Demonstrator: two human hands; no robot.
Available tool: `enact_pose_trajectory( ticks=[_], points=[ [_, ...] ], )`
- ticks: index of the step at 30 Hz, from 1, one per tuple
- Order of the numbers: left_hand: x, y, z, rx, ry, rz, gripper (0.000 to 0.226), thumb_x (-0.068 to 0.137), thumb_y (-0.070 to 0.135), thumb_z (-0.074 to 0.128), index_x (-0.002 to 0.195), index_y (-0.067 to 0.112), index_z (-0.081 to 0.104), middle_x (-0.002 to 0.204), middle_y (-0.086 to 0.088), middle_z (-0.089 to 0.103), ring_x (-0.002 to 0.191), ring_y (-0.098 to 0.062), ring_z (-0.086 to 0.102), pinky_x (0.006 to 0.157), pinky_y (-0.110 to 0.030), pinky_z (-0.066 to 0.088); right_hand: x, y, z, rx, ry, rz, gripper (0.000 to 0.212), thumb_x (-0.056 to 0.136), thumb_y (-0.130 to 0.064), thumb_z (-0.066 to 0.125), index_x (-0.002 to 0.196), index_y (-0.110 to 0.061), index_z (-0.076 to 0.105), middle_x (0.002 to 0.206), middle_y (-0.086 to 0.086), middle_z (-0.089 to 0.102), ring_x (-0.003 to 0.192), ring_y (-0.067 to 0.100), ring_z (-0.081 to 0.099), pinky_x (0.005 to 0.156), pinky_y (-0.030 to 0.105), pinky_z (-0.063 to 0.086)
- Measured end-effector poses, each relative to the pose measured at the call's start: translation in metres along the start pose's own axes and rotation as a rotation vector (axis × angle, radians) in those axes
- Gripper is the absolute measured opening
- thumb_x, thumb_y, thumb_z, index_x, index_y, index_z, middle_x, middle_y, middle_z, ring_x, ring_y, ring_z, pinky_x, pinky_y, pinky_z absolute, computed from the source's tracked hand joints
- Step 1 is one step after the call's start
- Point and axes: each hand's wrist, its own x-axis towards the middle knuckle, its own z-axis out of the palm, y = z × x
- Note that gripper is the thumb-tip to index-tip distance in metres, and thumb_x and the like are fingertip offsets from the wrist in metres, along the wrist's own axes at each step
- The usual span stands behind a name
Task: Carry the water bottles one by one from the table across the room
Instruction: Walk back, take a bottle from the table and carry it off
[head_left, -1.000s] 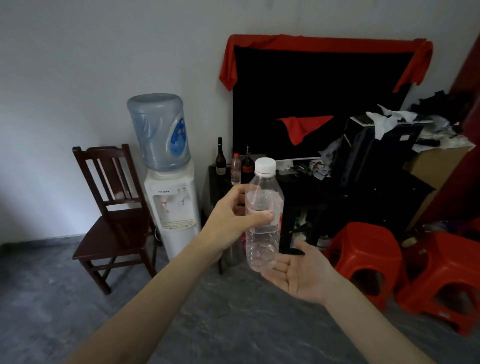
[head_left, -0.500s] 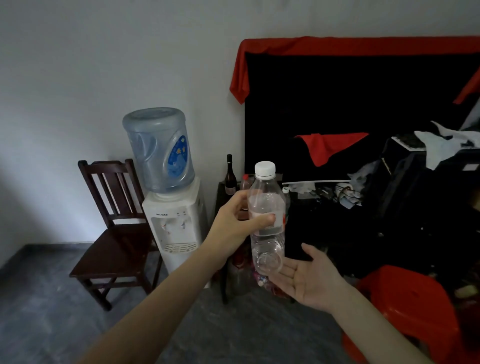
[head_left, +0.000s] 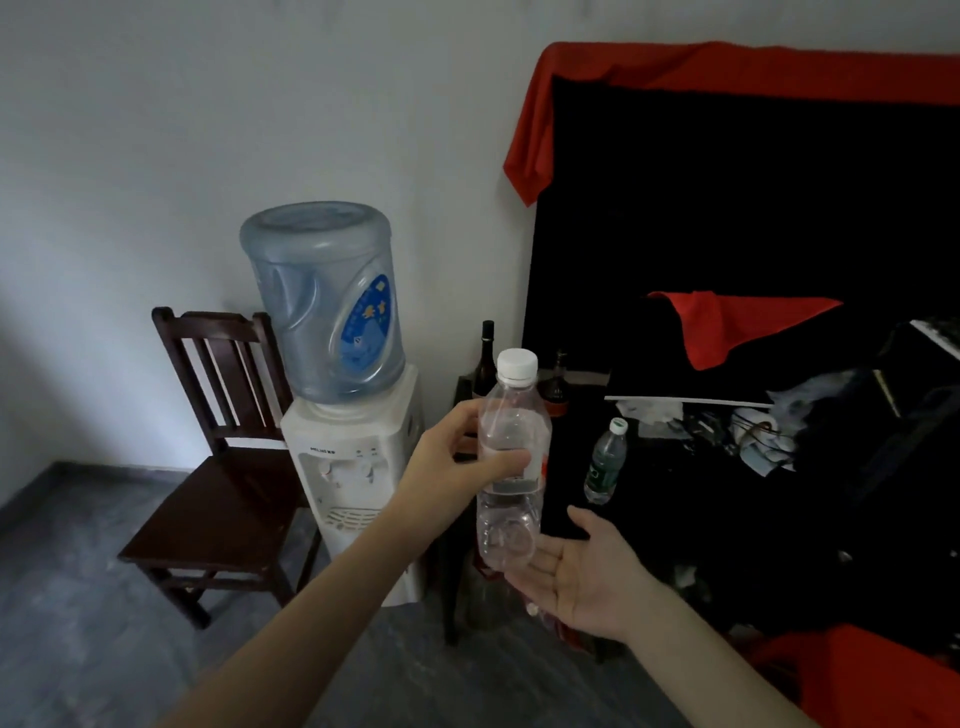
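Note:
My left hand (head_left: 451, 462) grips a clear water bottle (head_left: 511, 467) with a white cap around its middle, holding it upright in the air in front of a dark table (head_left: 665, 488). Just under and to the right of the bottle's base, my right hand (head_left: 582, 577) is palm up with its fingers spread, holding nothing. A second small bottle with a green label and white cap (head_left: 605, 462) stands on the dark table to the right of the held one.
A water dispenser (head_left: 353, 467) with a big blue jug (head_left: 324, 299) stands left of the table, beside a dark wooden chair (head_left: 218, 483). Dark glass bottles (head_left: 487, 358) stand at the table's back. Black and red cloth, clutter and a red stool (head_left: 862, 670) fill the right.
The view has come closer to the table and dispenser, which now look larger. The green-labelled bottle on the table has come into sight. Both hands keep the same hold and pose.

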Motion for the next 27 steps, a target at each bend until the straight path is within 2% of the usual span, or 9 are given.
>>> enact_pose_trajectory(
  ticks=[3,6,12,14,16,19,23,27],
  points=[
    [0.041,-0.012,-0.019,0.016,0.003,-0.008,0.053,0.072,0.034,0.082,0.121,0.028,0.066,0.109,0.002,0.076,0.106,-0.020,0.072,0.100,-0.050,0.056,0.035,-0.020,0.023,0.010,0.044,0.005,0.068,0.101,-0.050,0.040,0.126,0.010,0.060,0.119,0.029,0.068,0.107,0.039,0.068,0.088,0.044,0.055],
    [0.083,-0.022,-0.038,0.024,0.000,-0.010,0.054,0.069,0.039,0.082,0.120,0.031,0.067,0.108,0.003,0.076,0.105,-0.019,0.072,0.101,-0.050,0.055,0.066,-0.043,0.040,0.017,0.052,-0.004,0.068,0.100,-0.050,0.041,0.124,0.011,0.061,0.117,0.029,0.069,0.102,0.038,0.070,0.093,0.043,0.052],
    [0.153,-0.043,-0.047,0.009,-0.052,-0.024,0.056,0.068,0.043,0.081,0.120,0.030,0.066,0.109,0.003,0.075,0.107,-0.020,0.071,0.103,-0.051,0.053,0.105,-0.088,0.044,0.083,0.084,-0.031,0.072,0.100,-0.051,0.040,0.126,0.013,0.059,0.123,0.031,0.065,0.121,0.040,0.060,0.101,0.043,0.048],
    [0.171,-0.043,-0.043,0.002,-0.070,-0.012,0.059,0.067,0.043,0.081,0.122,0.028,0.066,0.109,0.004,0.075,0.107,-0.017,0.071,0.103,-0.049,0.054,0.112,-0.107,0.038,0.070,0.083,-0.040,0.071,0.100,-0.052,0.039,0.127,0.011,0.059,0.122,0.030,0.066,0.117,0.040,0.063,0.098,0.044,0.051],
    [0.192,-0.041,-0.037,-0.007,-0.097,0.001,0.059,0.067,0.044,0.081,0.121,0.027,0.065,0.109,0.005,0.075,0.106,-0.017,0.071,0.100,-0.044,0.055,0.120,-0.129,0.033,0.049,0.106,-0.062,0.070,0.101,-0.052,0.038,0.127,0.010,0.059,0.120,0.029,0.067,0.107,0.039,0.069,0.088,0.042,0.058],
    [0.226,-0.040,-0.023,-0.021,-0.122,0.017,0.057,0.069,0.036,0.084,0.123,0.027,0.066,0.111,0.003,0.076,0.106,-0.018,0.071,0.097,-0.037,0.057,0.131,-0.163,0.022,0.039,0.135,-0.087,0.068,0.103,-0.050,0.036,0.127,0.010,0.059,0.120,0.030,0.067,0.106,0.039,0.069,0.080,0.044,0.060],
    [0.273,-0.047,0.004,0.039,-0.169,0.034,0.050,0.082,0.013,0.084,0.127,0.024,0.064,0.114,0.005,0.074,0.107,-0.013,0.070,0.093,-0.029,0.056,0.144,-0.211,0.004,0.007,0.174,-0.116,0.068,0.103,-0.049,0.034,0.124,0.011,0.060,0.111,0.029,0.071,0.093,0.038,0.074,0.082,0.048,0.057],
    [0.324,-0.051,0.033,0.044,-0.187,0.058,0.049,0.084,0.009,0.081,0.126,0.025,0.064,0.113,0.002,0.074,0.106,-0.016,0.071,0.094,-0.030,0.057,0.162,-0.264,-0.017,-0.014,0.193,-0.134,0.067,0.104,-0.047,0.035,0.121,0.011,0.062,0.112,0.029,0.070,0.098,0.039,0.072,0.094,0.046,0.055]
  ],
)
